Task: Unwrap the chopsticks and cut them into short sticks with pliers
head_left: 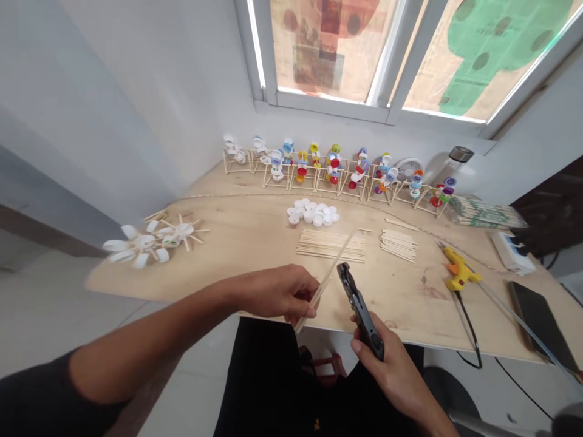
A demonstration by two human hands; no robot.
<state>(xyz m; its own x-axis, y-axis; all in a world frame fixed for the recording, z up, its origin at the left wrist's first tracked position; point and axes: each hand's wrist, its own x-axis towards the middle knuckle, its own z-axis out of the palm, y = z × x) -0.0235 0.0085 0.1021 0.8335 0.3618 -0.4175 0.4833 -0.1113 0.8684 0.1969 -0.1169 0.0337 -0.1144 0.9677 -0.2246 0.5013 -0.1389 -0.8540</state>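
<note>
Overall: a corner of a pale room, with a window [332,54] papered over in printed sheets above a long plywood desk [246,221].

Back of desk: a row of small wooden stick frames [332,179] carrying coloured bottle caps, with a small white fan [407,170] behind them.

Left of desk: a white cap-and-stick wheel [155,240] lies flat.

Middle of desk: a neat layer of long wooden sticks [330,244], a stack of shorter sticks [398,244] just beside it, and a cluster of white bottle caps [313,212] behind them.

Right of desk: a yellow glue gun [460,272] lies on its side with its black cord hanging over the edge, near a white power strip [512,252] and a dark phone [540,321].

Hands: apart but near each other, both raised over the front edge of the desk.

Left hand [277,294]: closed in a pinch on a thin wooden stick [325,282], which slants up across the fingers.

Right hand [387,370]: wrapped around the grip of a black hand tool [359,309], pliers or cutters, its head pointing up just beside the stick but not clearly touching it.
</note>
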